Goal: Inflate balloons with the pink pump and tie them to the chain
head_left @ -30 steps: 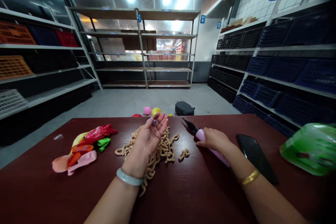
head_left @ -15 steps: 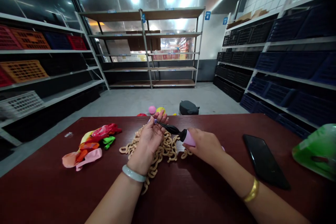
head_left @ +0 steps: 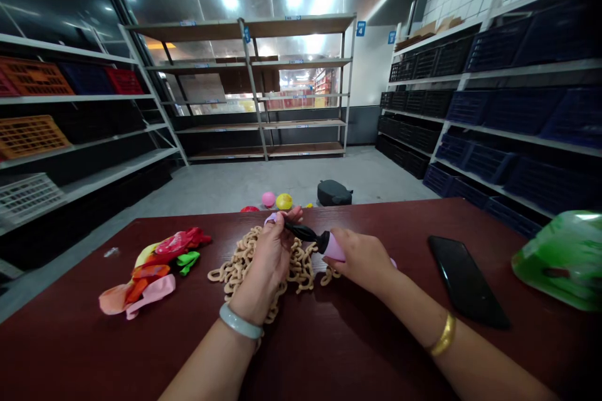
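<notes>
My right hand (head_left: 360, 257) is wrapped round the lilac body of a balloon pump (head_left: 335, 247), whose black nozzle points left. At the nozzle's far end, my left hand (head_left: 276, 247) is closed on a small lilac balloon (head_left: 271, 218); the fingers partly hide it and the nozzle tip. Both hands are above a heap of beige plastic chain (head_left: 239, 263), which lies on the dark red table (head_left: 376, 351). To the left lie several limp balloons (head_left: 160, 269) in red, orange, yellow and pink, with a green balloon (head_left: 188, 261) beside them.
A black phone (head_left: 465, 279) lies on the right, near a green translucent bag (head_left: 559, 263). Beyond the table, inflated balloons (head_left: 284, 202) and a dark grey bag (head_left: 334, 193) rest on the floor. Shelves with crates (head_left: 32, 136) stand around.
My left hand has turned and its fingers have closed more around the balloon at the nozzle. My right hand keeps its grip on the pump. The view has shifted slightly.
</notes>
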The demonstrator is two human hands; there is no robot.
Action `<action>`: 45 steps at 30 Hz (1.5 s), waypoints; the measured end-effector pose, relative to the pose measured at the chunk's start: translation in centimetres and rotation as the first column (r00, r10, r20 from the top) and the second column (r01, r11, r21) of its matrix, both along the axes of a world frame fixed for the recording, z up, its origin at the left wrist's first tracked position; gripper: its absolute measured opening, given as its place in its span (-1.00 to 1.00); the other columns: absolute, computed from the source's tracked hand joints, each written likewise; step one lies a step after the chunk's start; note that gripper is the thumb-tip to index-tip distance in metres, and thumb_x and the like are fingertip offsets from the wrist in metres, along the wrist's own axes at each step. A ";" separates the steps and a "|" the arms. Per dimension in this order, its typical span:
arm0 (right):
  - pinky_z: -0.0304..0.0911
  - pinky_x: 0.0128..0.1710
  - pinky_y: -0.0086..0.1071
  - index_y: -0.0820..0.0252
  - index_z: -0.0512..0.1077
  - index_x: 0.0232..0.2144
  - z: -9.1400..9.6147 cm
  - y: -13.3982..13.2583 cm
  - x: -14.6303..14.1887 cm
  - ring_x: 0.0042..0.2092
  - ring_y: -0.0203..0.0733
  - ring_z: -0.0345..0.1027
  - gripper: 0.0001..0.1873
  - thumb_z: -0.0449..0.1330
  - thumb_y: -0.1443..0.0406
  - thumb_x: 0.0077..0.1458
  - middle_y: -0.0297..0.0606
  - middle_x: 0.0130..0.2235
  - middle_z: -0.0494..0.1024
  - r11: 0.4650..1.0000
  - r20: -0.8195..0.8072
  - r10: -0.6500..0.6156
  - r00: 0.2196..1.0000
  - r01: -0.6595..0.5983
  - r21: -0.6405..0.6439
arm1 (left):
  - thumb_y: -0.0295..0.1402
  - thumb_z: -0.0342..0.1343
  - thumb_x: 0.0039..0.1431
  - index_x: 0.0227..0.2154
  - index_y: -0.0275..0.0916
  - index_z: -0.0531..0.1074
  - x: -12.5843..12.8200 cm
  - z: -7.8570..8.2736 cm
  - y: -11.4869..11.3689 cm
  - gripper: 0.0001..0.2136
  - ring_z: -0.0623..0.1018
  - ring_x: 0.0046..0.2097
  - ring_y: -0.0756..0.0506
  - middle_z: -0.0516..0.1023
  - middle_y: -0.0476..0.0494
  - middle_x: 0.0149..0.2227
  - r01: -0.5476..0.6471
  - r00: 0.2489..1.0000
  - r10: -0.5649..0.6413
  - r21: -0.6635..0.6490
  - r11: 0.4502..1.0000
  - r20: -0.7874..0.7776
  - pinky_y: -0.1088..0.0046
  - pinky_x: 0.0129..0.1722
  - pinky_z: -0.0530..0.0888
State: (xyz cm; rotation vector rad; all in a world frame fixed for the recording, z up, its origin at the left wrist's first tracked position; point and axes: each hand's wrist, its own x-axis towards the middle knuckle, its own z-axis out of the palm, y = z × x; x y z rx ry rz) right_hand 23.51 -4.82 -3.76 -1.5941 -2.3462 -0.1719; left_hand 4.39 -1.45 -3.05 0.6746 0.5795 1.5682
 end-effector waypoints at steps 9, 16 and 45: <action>0.27 -0.28 -0.22 0.14 0.26 0.02 -0.4 0.2 0.4 -0.17 0.04 0.48 -0.50 0.15 0.03 0.11 -0.11 -0.10 0.54 1.000 -0.024 -0.014 1.000 0.014 0.025 | -0.28 0.13 0.21 -0.27 -0.26 0.50 0.1 0.1 -0.2 -0.84 0.50 0.05 -0.16 0.58 -0.21 -0.08 -0.008 0.998 0.008 -0.008 1.000 0.063 0.26 0.03 0.42; 0.26 -0.28 -0.24 0.13 0.27 0.00 -0.5 0.1 0.4 -0.17 0.02 0.48 -0.52 0.16 0.04 0.11 -0.11 -0.10 0.54 0.999 -0.038 -0.004 0.999 0.005 0.033 | -0.36 0.21 0.14 -0.29 -0.27 0.51 0.0 -0.6 0.0 -0.89 0.52 0.01 -0.12 0.58 -0.17 -0.11 -0.015 0.997 0.014 0.002 1.000 0.070 0.28 0.08 0.38; 0.17 -0.40 -0.30 0.13 0.30 -0.06 -0.4 0.2 0.8 -0.24 -0.02 0.48 -0.54 0.15 0.01 0.08 -0.17 -0.19 0.56 0.997 -0.081 0.002 0.997 0.005 0.080 | -0.20 0.18 0.16 -0.27 -0.26 0.53 0.1 -0.7 0.2 -0.78 0.48 0.09 -0.15 0.59 -0.19 -0.09 0.017 1.000 -0.017 0.053 0.998 0.006 0.31 0.10 0.34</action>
